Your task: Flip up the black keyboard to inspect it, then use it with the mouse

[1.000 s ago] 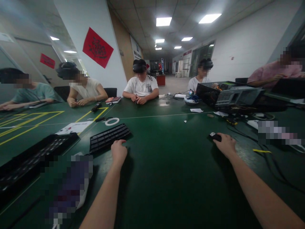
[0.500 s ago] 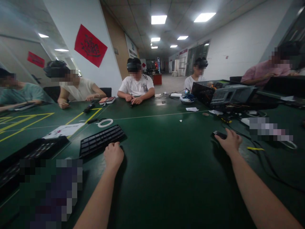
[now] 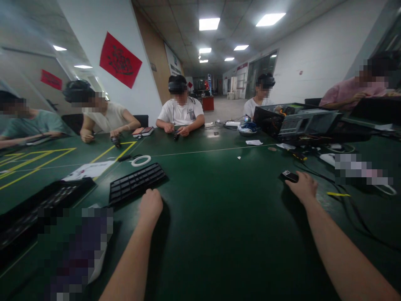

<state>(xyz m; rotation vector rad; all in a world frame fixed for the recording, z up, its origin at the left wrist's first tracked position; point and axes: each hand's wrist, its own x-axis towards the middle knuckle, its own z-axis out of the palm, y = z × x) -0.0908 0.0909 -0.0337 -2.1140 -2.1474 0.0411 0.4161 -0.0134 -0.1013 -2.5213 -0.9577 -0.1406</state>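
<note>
My left hand (image 3: pixel 151 207) is closed with the knuckles up, low over the green table (image 3: pixel 213 225). Its fingertips are hidden, so I cannot see whether anything is in them. Just beyond it lies a black keyboard-like frame (image 3: pixel 138 184) with rows of rectangular openings. At the right, my right hand (image 3: pixel 303 187) grips a small black block (image 3: pixel 290 176) with a white label at its far end. The thumb is on the near side and the fingers curl over the right end. The block is at or just above the tabletop.
A second black keyboard-like piece (image 3: pixel 46 205) and a blurred-out item (image 3: pixel 78 251) lie left. A white ring (image 3: pixel 140 161) sits beyond the frame. An opened computer case (image 3: pixel 297 121), cables (image 3: pixel 351 209) and a power strip (image 3: pixel 327 159) occupy the right. Several people sit around the table.
The view has shifted slightly. My left hand now sits a little farther from the keyboard-like frame. My right hand keeps its grip on the block. A person at left has a hand on a dark object.
</note>
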